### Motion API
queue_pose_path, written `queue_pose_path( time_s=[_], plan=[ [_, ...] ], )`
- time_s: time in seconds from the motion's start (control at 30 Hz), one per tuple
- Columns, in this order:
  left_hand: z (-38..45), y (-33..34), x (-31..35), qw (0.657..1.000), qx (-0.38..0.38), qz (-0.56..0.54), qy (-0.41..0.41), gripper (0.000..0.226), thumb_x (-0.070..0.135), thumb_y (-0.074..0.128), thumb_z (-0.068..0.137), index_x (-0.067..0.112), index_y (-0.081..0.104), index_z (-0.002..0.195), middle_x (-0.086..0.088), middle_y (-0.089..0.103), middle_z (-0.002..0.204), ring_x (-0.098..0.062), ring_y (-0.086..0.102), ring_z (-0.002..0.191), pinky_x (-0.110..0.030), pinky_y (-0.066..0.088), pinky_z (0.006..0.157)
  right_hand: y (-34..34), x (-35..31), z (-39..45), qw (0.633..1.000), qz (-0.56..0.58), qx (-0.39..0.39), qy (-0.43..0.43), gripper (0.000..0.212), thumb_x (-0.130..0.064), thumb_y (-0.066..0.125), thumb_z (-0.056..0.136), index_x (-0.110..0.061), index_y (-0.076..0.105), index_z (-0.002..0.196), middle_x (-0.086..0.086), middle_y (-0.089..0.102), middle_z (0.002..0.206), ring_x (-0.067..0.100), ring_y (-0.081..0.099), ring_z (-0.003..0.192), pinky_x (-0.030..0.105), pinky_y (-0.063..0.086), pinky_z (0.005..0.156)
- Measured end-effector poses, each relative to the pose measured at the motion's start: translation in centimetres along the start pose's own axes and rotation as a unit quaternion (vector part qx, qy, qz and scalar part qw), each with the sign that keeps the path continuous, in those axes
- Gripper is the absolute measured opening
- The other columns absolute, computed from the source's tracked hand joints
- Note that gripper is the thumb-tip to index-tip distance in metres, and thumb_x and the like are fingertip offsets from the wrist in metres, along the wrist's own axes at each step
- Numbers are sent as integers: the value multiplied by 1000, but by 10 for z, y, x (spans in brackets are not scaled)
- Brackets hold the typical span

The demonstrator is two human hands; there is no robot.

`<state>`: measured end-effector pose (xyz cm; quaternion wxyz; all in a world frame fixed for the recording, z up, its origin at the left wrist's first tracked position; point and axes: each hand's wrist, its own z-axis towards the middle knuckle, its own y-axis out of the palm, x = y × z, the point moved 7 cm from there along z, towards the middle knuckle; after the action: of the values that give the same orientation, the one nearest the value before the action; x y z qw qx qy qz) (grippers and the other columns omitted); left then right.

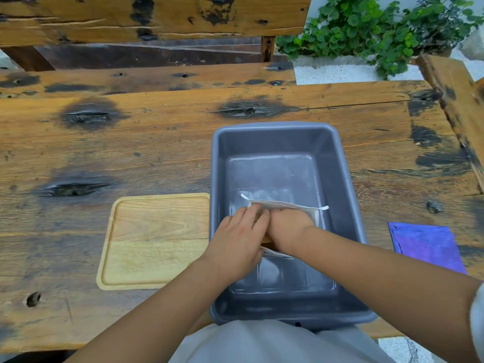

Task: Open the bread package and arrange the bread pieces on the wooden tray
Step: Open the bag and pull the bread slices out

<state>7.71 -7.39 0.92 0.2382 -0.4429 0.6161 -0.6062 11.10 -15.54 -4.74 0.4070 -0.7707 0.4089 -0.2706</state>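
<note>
Tabletop tub (348,195); package (290,206) under hands

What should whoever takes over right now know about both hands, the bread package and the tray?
Left hand: inside the grey plastic tub, gripping the near-left part of the bread package.
Right hand: also in the tub, on top of the package beside the left hand.
Package: clear wrap with white sealed edges, lying on the tub floor; a brown bit of bread shows between the hands. Whether it is open yet cannot be told.
Wooden tray: on the table left of the tub, no bread on it.
Purple pouch: right of the tub, untouched.
Left: open the package, arrange all pieces on the tray.
</note>
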Motion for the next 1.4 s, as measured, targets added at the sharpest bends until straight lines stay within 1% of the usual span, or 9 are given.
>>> queue_pose_path(
  time_s=[0.4, 0.63, 0.73, 0.8, 0.93, 1.03, 1.1, 1.23, 1.4],
  plan=[
    [-10, -13, -9, 987, 60, -145, -27, 94, 63, 58, 74, 23, 17, 149, 3, 25, 156, -21, 16, 147, -45, 24, 117, -59, 28, -47, 998, 38, 50, 16, 35, -15, 57, 80, -14, 41, 111, 5, 62, 104, 30, 64, 91, 35, 33, 53],
    [-16, -32, -16, 959, 101, -257, -69, 95, 65, 62, 69, 29, 19, 146, 8, 29, 152, -9, 20, 142, -37, 24, 115, -99, 42, -76, 998, 31, 59, -11, 32, -26, 56, 76, -21, 28, 91, 2, 61, 96, 32, 65, 85, 33, 35, 53],
    [-14, -40, -13, 950, 89, -292, -65, 98, 66, 64, 68, 35, 14, 147, 21, 22, 147, 6, 10, 138, -33, 17, 114, -125, 46, -88, 998, 10, 66, -22, 36, -31, 59, 73, -23, 29, 90, 1, 58, 90, 29, 53, 70, 32, 35, 53],
    [-9, -45, -10, 943, 60, -322, -59, 103, 64, 70, 66, 37, 13, 147, 20, 18, 153, 1, 10, 143, -37, 20, 117, -145, 47, -97, 997, -16, 75, -32, 39, -38, 61, 70, -25, 30, 89, -3, 53, 80, 26, 46, 65, 30, 32, 48],
    [2, -62, 2, 892, 23, -451, -33, 102, 45, 83, 63, 36, 20, 142, 18, 43, 140, -1, 43, 129, -32, 41, 104, -188, 51, -110, 996, 1, 65, -60, 46, -51, 68, 64, -28, 37, 89, -9, 44, 72, 20, 52, 69, 32, 39, 50],
    [6, -75, 4, 855, 37, -515, -35, 79, 37, 84, 65, 36, 39, 130, 19, 61, 116, -2, 60, 106, -26, 50, 84, -210, 56, -110, 996, 41, 14, -81, 48, -55, 75, 62, -33, 43, 89, -12, 51, 77, 8, 51, 70, 32, 39, 55],
    [5, -81, 6, 828, 47, -558, -32, 68, 32, 84, 66, 35, 47, 123, 20, 65, 109, -3, 63, 101, -23, 52, 78, -216, 59, -107, 992, 79, -35, -94, 46, -55, 77, 63, -36, 45, 89, -14, 55, 82, 4, 53, 74, 30, 41, 57],
    [1, -80, 8, 761, 44, -646, -45, 70, 24, 84, 62, 24, 49, 123, 4, 67, 114, -15, 64, 108, -36, 54, 84, -214, 63, -98, 975, 159, -112, -111, 54, -47, 81, 67, -30, 54, 110, -15, 64, 94, 4, 62, 83, 25, 48, 65],
    [-8, -75, 13, 687, 13, -723, -76, 65, 20, 81, 62, 15, 52, 120, 5, 73, 105, -15, 68, 99, -29, 55, 77, -207, 68, -88, 956, 236, -140, -107, 69, -51, 78, 72, -28, 47, 128, -11, 62, 116, 10, 63, 101, 24, 49, 77]
  ],
)
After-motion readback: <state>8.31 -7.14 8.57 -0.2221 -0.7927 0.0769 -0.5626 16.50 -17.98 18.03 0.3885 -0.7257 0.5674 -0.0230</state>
